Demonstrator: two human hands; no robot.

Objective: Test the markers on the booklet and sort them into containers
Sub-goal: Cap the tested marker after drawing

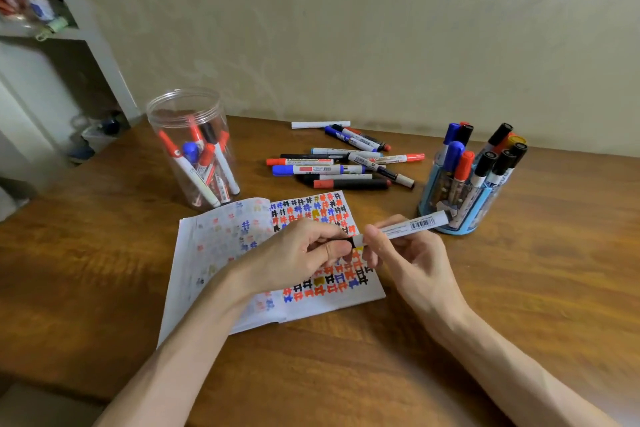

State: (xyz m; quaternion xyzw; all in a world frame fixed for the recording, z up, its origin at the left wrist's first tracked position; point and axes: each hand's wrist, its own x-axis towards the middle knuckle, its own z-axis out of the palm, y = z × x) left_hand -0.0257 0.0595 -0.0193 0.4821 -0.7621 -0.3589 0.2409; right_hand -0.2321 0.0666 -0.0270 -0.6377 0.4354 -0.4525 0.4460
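Note:
An open booklet [221, 253] lies on the wooden table, its right page full of red, blue, black and yellow test marks. Above that page my right hand [405, 253] holds a white marker [412, 225] by its barrel. My left hand [298, 253] pinches the black cap end of the same marker. A heap of several loose markers [343, 166] lies behind the booklet. To the left stands a clear plastic jar [194, 149] with several markers inside. On the right a blue holder [464, 191] carries several upright markers.
The wooden table [519, 288] meets a beige wall at the back. A white shelf unit [69, 28] with clutter stands at the far left, beyond the table's left edge. A single white stick-like item [320, 124] lies near the wall.

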